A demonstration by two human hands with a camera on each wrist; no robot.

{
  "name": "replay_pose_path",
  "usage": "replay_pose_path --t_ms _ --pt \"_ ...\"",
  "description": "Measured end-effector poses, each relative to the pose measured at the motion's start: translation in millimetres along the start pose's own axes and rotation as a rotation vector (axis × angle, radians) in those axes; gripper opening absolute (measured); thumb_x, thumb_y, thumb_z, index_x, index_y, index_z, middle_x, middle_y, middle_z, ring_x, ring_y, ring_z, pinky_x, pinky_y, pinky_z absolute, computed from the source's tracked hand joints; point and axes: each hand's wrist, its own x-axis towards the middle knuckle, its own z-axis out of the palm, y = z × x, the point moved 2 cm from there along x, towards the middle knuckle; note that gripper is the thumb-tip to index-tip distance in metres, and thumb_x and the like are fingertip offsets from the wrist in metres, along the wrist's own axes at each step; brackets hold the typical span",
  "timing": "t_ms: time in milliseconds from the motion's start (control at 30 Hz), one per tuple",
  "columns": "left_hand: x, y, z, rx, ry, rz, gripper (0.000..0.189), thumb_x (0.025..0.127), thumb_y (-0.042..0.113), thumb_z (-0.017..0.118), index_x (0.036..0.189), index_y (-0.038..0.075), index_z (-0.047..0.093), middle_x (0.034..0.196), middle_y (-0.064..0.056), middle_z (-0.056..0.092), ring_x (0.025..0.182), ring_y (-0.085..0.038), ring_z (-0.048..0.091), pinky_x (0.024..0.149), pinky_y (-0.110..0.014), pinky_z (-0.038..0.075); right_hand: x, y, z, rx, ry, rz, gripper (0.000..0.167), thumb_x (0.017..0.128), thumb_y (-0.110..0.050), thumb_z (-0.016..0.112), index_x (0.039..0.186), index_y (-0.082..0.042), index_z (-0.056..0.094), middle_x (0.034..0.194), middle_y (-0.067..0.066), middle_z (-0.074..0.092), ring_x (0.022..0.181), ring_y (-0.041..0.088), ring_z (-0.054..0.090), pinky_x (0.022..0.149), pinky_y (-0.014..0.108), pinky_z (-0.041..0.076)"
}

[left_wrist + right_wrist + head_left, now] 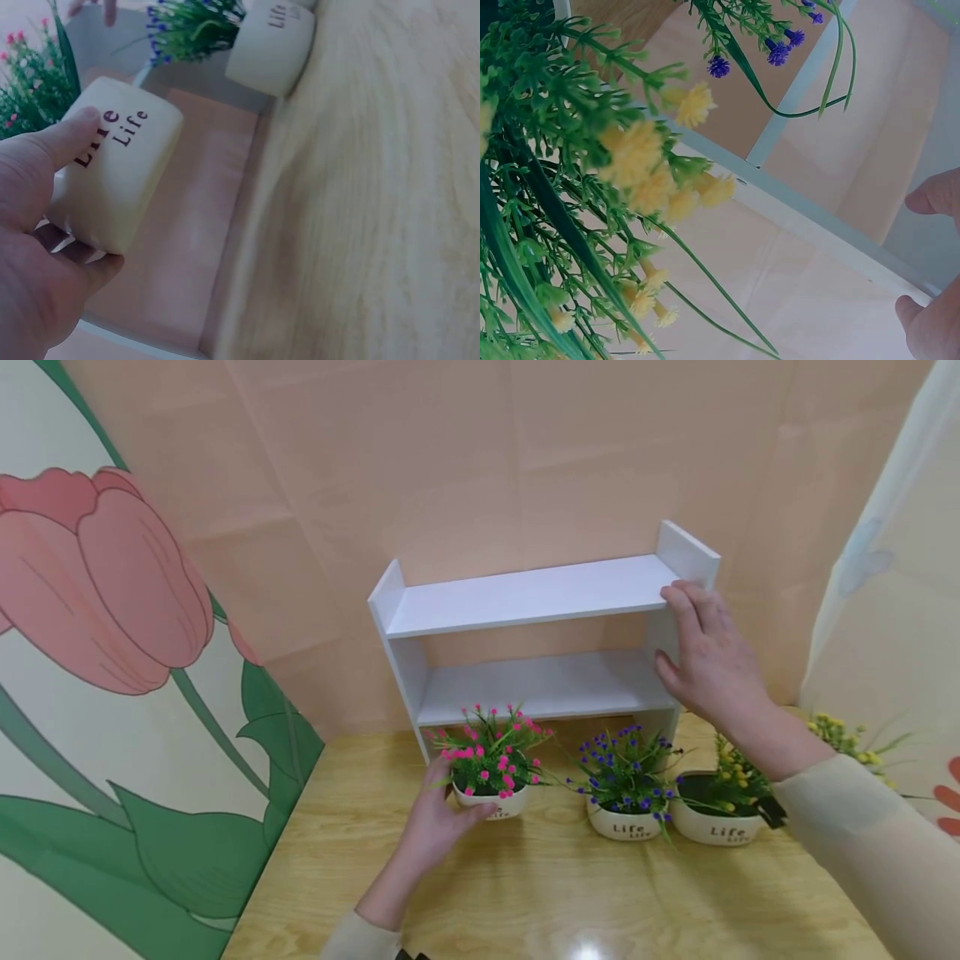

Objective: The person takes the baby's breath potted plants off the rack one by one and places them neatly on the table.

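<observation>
My left hand (437, 827) grips a cream oval pot of pink artificial flowers (491, 764), its thumb across the lettered front and fingers underneath. In the left wrist view, the held pot (124, 161) is tilted by the camera angle, and table contact cannot be told. Behind it stands a white two-tier shelf (525, 597). At the shelf's right end, my right hand (708, 652) holds the side panel near the upper board, fingers on top and thumb lower down. The right wrist view shows only the fingertips of that hand (934, 262) at the panel's edge.
A pot of blue-purple flowers (628, 818) stands right of the held pot. Beside it is a pot of yellow flowers (716, 831), with more yellow blooms (843, 735) behind my right forearm. All this is on a wood-grain table (525, 893) against a peach backdrop (465, 460).
</observation>
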Motion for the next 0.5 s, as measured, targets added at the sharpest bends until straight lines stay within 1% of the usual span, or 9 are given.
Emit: replay_pose_path --t_ms 100,200,267,333,500 --pt "-0.8 -5.7 2.6 0.014 -0.004 -0.006 0.101 0.087 0.027 0.098 0.169 0.014 0.041 0.176 -0.018 0.031 0.155 -0.047 0.041 0.122 -0.061 0.041 0.5 -0.4 -0.2 0.006 0.005 -0.004 0.093 0.082 0.002 0.083 0.161 -0.001 0.034 0.157 0.028 0.037 0.138 0.051 0.042 0.105 0.07 0.048" --pt "-1.0 -11.1 4.9 0.026 -0.008 -0.015 0.102 0.086 0.027 0.098 0.17 0.015 0.04 0.176 -0.018 0.031 0.155 -0.048 0.041 0.121 -0.063 0.04 1.1 -0.9 -0.8 0.01 0.003 -0.002 0.093 0.082 0.003 0.083 0.161 0.0 0.034 0.158 0.028 0.037 0.139 0.051 0.041 0.106 0.07 0.047" --pt "-1.0 -14.6 6.4 0.018 -0.017 -0.014 0.102 0.086 0.026 0.098 0.17 0.015 0.041 0.176 -0.018 0.03 0.155 -0.049 0.04 0.121 -0.064 0.04 1.4 -1.3 -1.2 0.011 0.0 -0.001 0.092 0.082 0.002 0.082 0.161 0.0 0.034 0.158 0.029 0.037 0.14 0.051 0.041 0.108 0.07 0.046" --pt "-1.2 -17.8 7.7 0.026 -0.027 -0.027 0.101 0.086 0.027 0.098 0.17 0.017 0.041 0.177 -0.016 0.03 0.155 -0.047 0.041 0.121 -0.063 0.041 1.4 -1.6 -1.5 0.011 -0.002 0.003 0.092 0.083 0.003 0.082 0.161 0.0 0.034 0.158 0.029 0.037 0.141 0.051 0.04 0.109 0.07 0.046" --pt "-1.9 -24.2 10.9 0.025 -0.051 -0.033 0.095 0.087 0.028 0.098 0.166 0.017 0.046 0.175 -0.012 0.033 0.155 -0.043 0.041 0.122 -0.063 0.04 1.0 -2.1 -1.8 0.014 -0.001 0.01 0.092 0.082 0.003 0.082 0.161 0.0 0.035 0.158 0.028 0.037 0.142 0.051 0.04 0.108 0.07 0.047"
